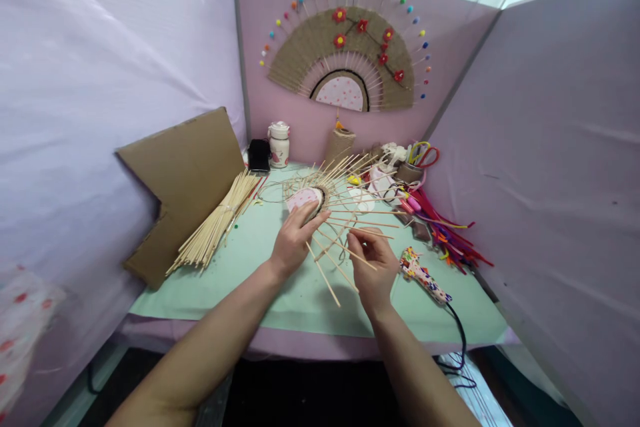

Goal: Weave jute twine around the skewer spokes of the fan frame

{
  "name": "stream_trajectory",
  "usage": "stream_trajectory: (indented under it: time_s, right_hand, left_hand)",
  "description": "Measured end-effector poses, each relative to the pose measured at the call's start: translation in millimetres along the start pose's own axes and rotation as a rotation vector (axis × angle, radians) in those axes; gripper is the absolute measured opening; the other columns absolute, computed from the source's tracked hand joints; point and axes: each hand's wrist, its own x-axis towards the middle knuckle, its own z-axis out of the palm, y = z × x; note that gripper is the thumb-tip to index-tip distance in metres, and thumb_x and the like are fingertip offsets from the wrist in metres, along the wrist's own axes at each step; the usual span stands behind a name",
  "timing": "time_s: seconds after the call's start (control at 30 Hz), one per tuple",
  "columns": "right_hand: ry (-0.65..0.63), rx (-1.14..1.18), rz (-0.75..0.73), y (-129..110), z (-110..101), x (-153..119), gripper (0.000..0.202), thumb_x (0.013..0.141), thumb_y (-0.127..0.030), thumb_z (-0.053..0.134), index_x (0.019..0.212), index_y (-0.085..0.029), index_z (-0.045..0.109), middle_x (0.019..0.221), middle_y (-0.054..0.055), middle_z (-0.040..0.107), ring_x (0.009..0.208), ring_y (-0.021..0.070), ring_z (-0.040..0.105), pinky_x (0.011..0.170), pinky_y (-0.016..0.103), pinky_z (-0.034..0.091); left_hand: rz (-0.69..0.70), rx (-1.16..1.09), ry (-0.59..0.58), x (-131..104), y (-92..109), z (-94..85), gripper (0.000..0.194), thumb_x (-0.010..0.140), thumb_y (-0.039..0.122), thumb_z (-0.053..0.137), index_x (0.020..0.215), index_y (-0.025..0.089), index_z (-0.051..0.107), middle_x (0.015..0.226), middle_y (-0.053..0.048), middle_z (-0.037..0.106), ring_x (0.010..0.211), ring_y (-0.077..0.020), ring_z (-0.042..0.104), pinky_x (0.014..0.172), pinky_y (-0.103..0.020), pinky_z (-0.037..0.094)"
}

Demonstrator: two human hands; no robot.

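Observation:
A half-round base [303, 198] with pink spotted paper lies mid-table, thin wooden sticks [327, 280] fanning out from its edge. My left hand [295, 237] rests on the base, fingers stretched over its rim and the inner stick ends. To the right, my right hand [371, 260] is closed in a pinch among the sticks; cord loops beside its fingertips, but what exactly it pinches is too small to tell. Brown cord [327, 250] crosses several sticks between the hands. A white disc [362, 200] lies under the sticks on the right.
A stick bundle [215, 223] and folded cardboard [187, 180] stand left. A patterned glue gun [425, 280] with a black cable lies right, near fuzzy coloured stems [447, 237]. Behind are a white bottle [279, 145] and twine roll [341, 143]. A finished fan [345, 53] hangs on the back panel.

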Motion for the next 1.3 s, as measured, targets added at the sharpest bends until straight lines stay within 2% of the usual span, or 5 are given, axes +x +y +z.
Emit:
stream_trajectory:
  time_s: [0.1, 0.57, 0.83, 1.03, 1.3]
  right_hand:
    - [0.007, -0.007, -0.025, -1.8, 1.8, 0.8, 0.009, 0.085, -0.027, 0.068, 0.086, -0.02, 0.073, 0.086, 0.007, 0.068, 0.082, 0.018, 0.064, 0.063, 0.029, 0.053]
    - [0.074, -0.021, -0.03, -0.3, 3.0, -3.8, 0.008, 0.086, -0.026, 0.068, 0.085, -0.019, 0.072, 0.086, 0.008, 0.07, 0.081, 0.018, 0.065, 0.063, 0.03, 0.054]
    - [0.083, -0.069, -0.002, 6.1, -13.1, -13.5, 0.007, 0.086, -0.024, 0.067, 0.086, -0.02, 0.073, 0.086, 0.005, 0.07, 0.078, 0.0171, 0.065, 0.056, 0.027, 0.054]
    - [0.087, -0.077, 0.035, 15.4, -17.8, -25.1, 0.009, 0.087, -0.025, 0.067, 0.091, -0.022, 0.075, 0.086, 0.005, 0.07, 0.077, 0.0166, 0.065, 0.057, 0.027, 0.054]
    - [0.054, -0.017, 0.024, 14.1, -18.7, -28.7, 0.01, 0.088, -0.021, 0.066, 0.094, -0.023, 0.073, 0.085, 0.005, 0.07, 0.078, 0.0167, 0.064, 0.061, 0.029, 0.054]
  left_hand:
    - [0.004, 0.029, -0.026, -1.0, -0.1, 0.3, 0.041, 0.098, 0.019, 0.048, 0.137, 0.029, 0.058, 0.14, -0.012, 0.058, 0.132, -0.0235, 0.053, 0.109, -0.047, 0.045]
    - [-0.005, 0.079, -0.099, -4.4, 5.8, 2.8, 0.042, 0.099, 0.013, 0.043, 0.135, 0.027, 0.06, 0.14, -0.012, 0.057, 0.134, -0.0222, 0.05, 0.114, -0.049, 0.038]
    - [0.129, -0.022, -0.175, -1.3, 6.1, 3.8, 0.047, 0.097, 0.009, 0.044, 0.137, 0.031, 0.056, 0.14, -0.011, 0.057, 0.138, -0.0232, 0.045, 0.117, -0.058, 0.029]
    - [0.262, -0.153, -0.184, 6.8, 21.3, -0.4, 0.055, 0.089, 0.006, 0.048, 0.139, 0.029, 0.053, 0.128, -0.011, 0.065, 0.128, -0.0227, 0.054, 0.106, -0.047, 0.045]
    - [0.171, -0.22, -0.183, 7.2, 41.5, 2.0, 0.048, 0.092, 0.011, 0.048, 0.137, 0.026, 0.054, 0.116, -0.012, 0.066, 0.11, -0.0222, 0.06, 0.093, -0.041, 0.051]
